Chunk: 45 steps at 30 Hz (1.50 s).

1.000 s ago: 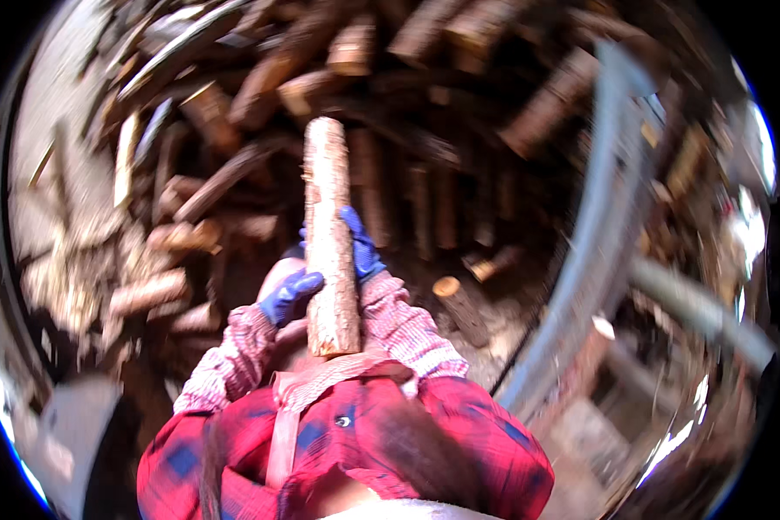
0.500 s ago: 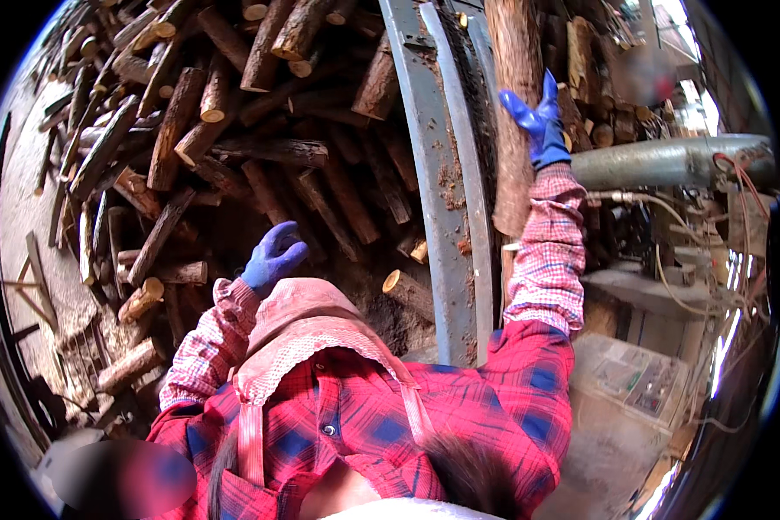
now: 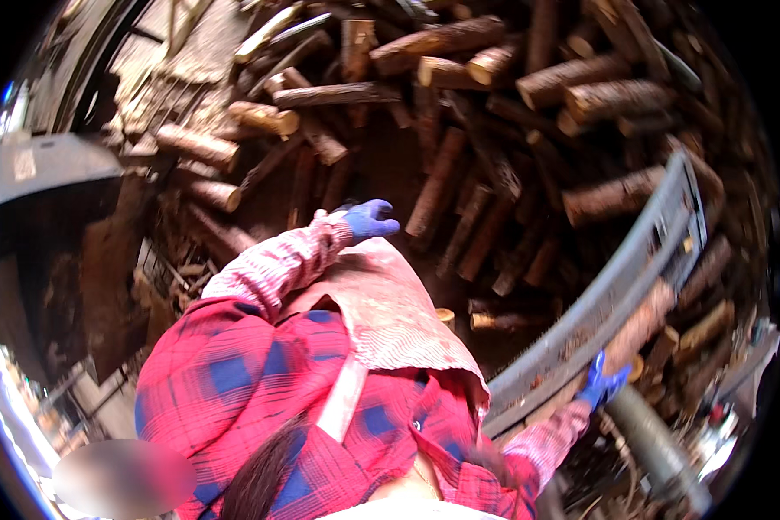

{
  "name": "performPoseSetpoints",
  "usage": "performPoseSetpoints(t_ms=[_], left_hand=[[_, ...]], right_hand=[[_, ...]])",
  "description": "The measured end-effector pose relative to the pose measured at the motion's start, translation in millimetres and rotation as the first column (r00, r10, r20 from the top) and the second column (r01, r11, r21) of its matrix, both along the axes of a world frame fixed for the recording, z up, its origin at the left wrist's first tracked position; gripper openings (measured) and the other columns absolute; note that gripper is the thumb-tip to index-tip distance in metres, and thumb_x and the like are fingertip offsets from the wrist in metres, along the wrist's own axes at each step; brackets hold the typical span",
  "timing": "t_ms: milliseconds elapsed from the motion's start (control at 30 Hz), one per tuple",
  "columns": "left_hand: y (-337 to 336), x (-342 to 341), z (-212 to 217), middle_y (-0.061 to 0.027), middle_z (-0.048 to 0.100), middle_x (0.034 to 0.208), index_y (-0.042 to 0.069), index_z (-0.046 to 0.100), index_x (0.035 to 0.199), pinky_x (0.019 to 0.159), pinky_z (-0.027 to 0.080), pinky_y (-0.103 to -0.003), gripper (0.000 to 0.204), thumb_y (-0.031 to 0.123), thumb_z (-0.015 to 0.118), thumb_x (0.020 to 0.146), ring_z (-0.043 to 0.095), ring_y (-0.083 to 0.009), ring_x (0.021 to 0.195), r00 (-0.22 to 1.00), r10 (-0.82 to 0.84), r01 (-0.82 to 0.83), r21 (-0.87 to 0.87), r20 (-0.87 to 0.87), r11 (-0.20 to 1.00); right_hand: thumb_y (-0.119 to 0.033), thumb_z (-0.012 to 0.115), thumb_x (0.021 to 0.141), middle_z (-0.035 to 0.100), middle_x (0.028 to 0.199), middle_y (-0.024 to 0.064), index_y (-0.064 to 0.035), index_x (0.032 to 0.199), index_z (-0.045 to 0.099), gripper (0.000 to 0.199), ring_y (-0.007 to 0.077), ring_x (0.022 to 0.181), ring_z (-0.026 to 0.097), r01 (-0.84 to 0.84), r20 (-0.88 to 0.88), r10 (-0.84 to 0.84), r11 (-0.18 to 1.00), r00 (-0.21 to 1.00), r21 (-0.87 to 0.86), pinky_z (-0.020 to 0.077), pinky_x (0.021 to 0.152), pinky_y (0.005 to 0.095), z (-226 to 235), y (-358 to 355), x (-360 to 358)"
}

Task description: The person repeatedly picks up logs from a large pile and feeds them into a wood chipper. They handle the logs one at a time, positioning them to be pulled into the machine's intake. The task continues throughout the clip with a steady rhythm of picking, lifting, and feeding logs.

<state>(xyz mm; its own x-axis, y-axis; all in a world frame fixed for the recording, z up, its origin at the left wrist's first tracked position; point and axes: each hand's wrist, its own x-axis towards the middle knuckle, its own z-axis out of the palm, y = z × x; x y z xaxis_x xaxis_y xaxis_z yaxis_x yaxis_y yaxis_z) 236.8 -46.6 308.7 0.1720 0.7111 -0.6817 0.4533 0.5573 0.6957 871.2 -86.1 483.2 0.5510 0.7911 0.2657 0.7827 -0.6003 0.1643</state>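
My right hand (image 3: 604,381), in a blue glove, lies with spread fingers against the near part of a long brown log (image 3: 643,322). That log rests along the right side of a grey-blue metal rail (image 3: 611,295). Over the front of my pink apron (image 3: 390,303), my left hand (image 3: 371,219) hangs in a similar glove. Its fingers are loosely bent and apart, and nothing shows in them. Nearest to it stand several logs of the heap, one of them a leaning log (image 3: 435,182).
A large heap of cut logs (image 3: 442,43) fills the far side and continues past the rail. Beside my right hand a thick grey metal cylinder (image 3: 659,442) runs toward the lower right. At the left stands a dark metal housing (image 3: 52,165), with short logs (image 3: 198,146) near it.
The view has swung left, so the rail and log now appear at the lower right. My right hand stays against the log. My left hand remains free in front of the apron.
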Motion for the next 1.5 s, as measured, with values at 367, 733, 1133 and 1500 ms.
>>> performPoseSetpoints(t_ms=[367,733,1133,1500], left_hand=[[159.5,-206.7,-234.0,-0.0265,0.051,0.128,0.001,0.038,0.136,0.102,0.039,-0.043,0.089,0.050,0.071,0.070,0.049,-0.0378,0.121,0.835,-0.320,0.248,-0.212,-0.448,0.945],[355.4,-294.7,-424.6,-0.0144,0.047,0.133,0.014,0.028,0.143,0.101,0.039,-0.043,0.101,0.044,0.078,0.061,0.045,-0.0323,0.124,0.490,-0.499,0.526,-0.215,-0.715,0.823],[312.3,-220.8,-279.4,-0.0169,0.062,0.089,0.011,0.054,0.104,0.074,0.050,-0.048,0.055,0.028,0.075,0.056,0.062,-0.0364,0.083,0.461,-0.717,0.818,-0.063,-0.522,0.572],[231.0,-10.4,26.3,-0.0119,0.061,0.102,0.000,0.051,0.122,0.098,0.040,-0.044,0.071,0.027,0.068,0.058,0.058,-0.0298,0.101,0.095,-0.767,0.843,0.460,-0.635,-0.277]], right_hand=[[-0.020,0.071,0.080,0.042,0.138,0.0194,0.0016,0.141,0.033,0.075,0.0302,0.127,0.041,-0.407,-0.828,0.227,0.913,0.513,-0.002,0.0316,0.107,0.0404,-156.6,38.2,-390.8],[-0.015,0.069,0.081,0.043,0.136,0.0181,0.0027,0.140,0.032,0.072,0.0267,0.120,0.047,-0.018,-0.784,-0.580,0.801,0.221,-0.598,0.0380,0.101,0.0368,-242.6,27.0,-484.3],[-0.033,0.073,0.077,0.048,0.131,0.0200,0.0037,0.136,0.037,0.078,0.0310,0.117,0.050,-0.257,-0.969,-0.174,0.942,0.173,-0.215,0.0419,0.096,0.0395,-267.0,157.9,-526.2],[-0.024,0.078,0.068,0.047,0.135,0.0097,-0.0049,0.144,0.026,0.094,0.0205,0.123,0.045,-0.423,-0.855,-0.277,0.903,-0.438,-0.075,0.0335,0.106,0.0360,-138.9,141.4,-476.7]])
